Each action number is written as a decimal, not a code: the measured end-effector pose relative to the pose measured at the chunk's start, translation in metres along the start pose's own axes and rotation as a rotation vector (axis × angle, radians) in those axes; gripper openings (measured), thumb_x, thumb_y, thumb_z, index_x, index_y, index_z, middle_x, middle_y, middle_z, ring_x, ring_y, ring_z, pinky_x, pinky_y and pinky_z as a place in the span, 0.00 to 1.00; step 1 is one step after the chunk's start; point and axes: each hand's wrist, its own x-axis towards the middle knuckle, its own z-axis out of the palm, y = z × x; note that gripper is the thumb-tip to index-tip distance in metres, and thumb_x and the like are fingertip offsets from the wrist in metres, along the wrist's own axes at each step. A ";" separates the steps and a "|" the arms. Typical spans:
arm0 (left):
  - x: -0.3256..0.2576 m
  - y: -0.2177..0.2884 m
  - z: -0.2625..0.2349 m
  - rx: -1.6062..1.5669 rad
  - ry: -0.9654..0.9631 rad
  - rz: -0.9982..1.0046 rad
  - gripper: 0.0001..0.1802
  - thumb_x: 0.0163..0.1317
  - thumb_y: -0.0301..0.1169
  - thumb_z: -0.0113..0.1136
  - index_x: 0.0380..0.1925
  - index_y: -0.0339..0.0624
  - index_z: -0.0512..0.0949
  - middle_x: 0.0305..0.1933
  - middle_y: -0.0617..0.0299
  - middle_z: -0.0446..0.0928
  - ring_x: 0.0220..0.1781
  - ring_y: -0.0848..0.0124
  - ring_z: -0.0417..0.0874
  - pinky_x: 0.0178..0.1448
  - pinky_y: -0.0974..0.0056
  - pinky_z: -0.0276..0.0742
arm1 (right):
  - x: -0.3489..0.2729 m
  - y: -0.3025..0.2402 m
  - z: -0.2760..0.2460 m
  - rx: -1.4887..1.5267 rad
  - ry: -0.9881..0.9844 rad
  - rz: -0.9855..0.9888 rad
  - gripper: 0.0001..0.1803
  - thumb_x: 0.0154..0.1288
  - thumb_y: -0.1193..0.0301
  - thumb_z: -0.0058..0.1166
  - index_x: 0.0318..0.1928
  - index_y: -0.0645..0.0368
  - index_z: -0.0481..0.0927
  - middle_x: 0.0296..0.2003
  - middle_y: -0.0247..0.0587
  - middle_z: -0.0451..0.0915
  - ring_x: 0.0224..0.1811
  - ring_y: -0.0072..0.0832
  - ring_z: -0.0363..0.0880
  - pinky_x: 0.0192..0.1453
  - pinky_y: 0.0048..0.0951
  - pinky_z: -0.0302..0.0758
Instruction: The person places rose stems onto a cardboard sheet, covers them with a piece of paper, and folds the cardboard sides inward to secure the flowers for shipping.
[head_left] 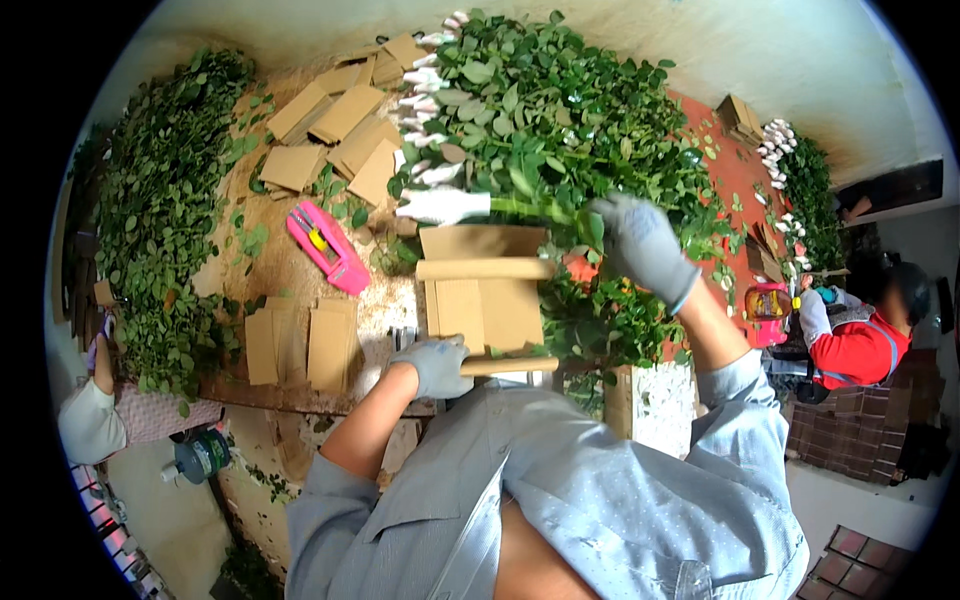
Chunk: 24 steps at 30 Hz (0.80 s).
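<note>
far left: big heap of loose green leafy cuttings (pixel 165 200) piled along the worktop (pixel 290 270), well off to the left of both hands

pink tool: a bright pink plastic tape-dispenser-looking thing (pixel 328 248) lying flat, up and left of the left hand

cardboard bits: flat brown corrugated cardboard sheets (pixel 300 345) just left of the left hand, more of them (pixel 335 130) scattered further up

left hand: grey knit-gloved left hand (pixel 436 366), fingers curled shut on the near edge of the folded brown cardboard sleeve (pixel 485 295), pinning it down

cardboard sleeve: sits between the two hands, right in front of the person, lying open on the worktop

stem: one long green stem with a white-wrapped bud at its tip (pixel 445 205) lying across just above the sleeve, bud end pointing left

right hand: grey-gloved right hand (pixel 640 245), closed around the leafy end of that stem, up and right of the sleeve

bunch: huge mass of green leafy stems with white-wrapped buds (pixel 550 110) right behind both hands

far right: another person in a red top (pixel 860 345), well apart from the right hand
</note>
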 end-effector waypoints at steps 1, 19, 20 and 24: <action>0.002 0.001 -0.004 0.022 -0.052 -0.004 0.36 0.60 0.49 0.56 0.66 0.39 0.76 0.77 0.41 0.66 0.70 0.43 0.76 0.75 0.51 0.70 | -0.022 -0.006 0.021 0.092 -0.090 0.024 0.09 0.64 0.70 0.58 0.45 0.53 0.82 0.41 0.46 0.82 0.43 0.47 0.84 0.47 0.47 0.79; 0.008 0.004 0.001 -0.039 0.122 0.123 0.27 0.62 0.49 0.62 0.52 0.40 0.81 0.63 0.45 0.77 0.60 0.42 0.80 0.64 0.45 0.76 | -0.014 -0.116 0.179 0.328 0.103 -0.221 0.06 0.58 0.67 0.59 0.34 0.53 0.82 0.33 0.42 0.84 0.36 0.41 0.86 0.39 0.44 0.82; 0.013 0.003 0.001 -0.006 0.124 0.140 0.27 0.62 0.49 0.62 0.53 0.41 0.81 0.63 0.44 0.77 0.61 0.42 0.80 0.64 0.45 0.76 | -0.009 -0.118 0.193 0.310 0.077 -0.240 0.06 0.58 0.67 0.59 0.34 0.53 0.83 0.33 0.42 0.84 0.36 0.42 0.86 0.39 0.44 0.82; 0.001 -0.016 0.011 -0.042 0.076 0.093 0.31 0.63 0.47 0.59 0.65 0.49 0.76 0.64 0.42 0.78 0.66 0.43 0.78 0.69 0.45 0.74 | 0.009 -0.146 0.232 0.420 0.081 -0.372 0.08 0.55 0.68 0.62 0.36 0.54 0.84 0.31 0.45 0.86 0.35 0.45 0.88 0.40 0.45 0.84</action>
